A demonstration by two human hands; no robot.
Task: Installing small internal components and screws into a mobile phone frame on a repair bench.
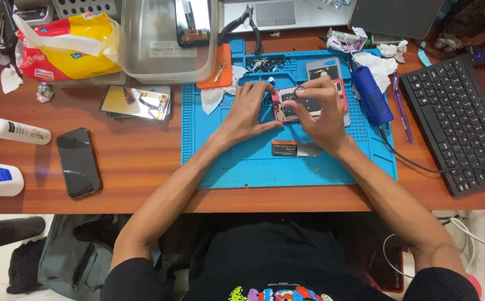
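Wooden worktop point(136, 161) carries a blue mat point(242, 161). Both hands grip an opened pink phone point(304, 103) at the mat's twelve o'clock: left hand point(248, 111) curled on its nine o'clock edge, right hand point(320, 111) pinching over its top. A black phone point(78, 162) lies at nine o'clock.

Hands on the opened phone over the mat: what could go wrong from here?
1. Both hands, left and right, press on the opened phone; its bared insides could be bent or scratched, or the grip could slip.
2. Small loose parts lie on the blue mat just above the hands; a sleeve or wrist could scatter them.
3. The blue tool and its cable sit beside the right wrist and could snag.
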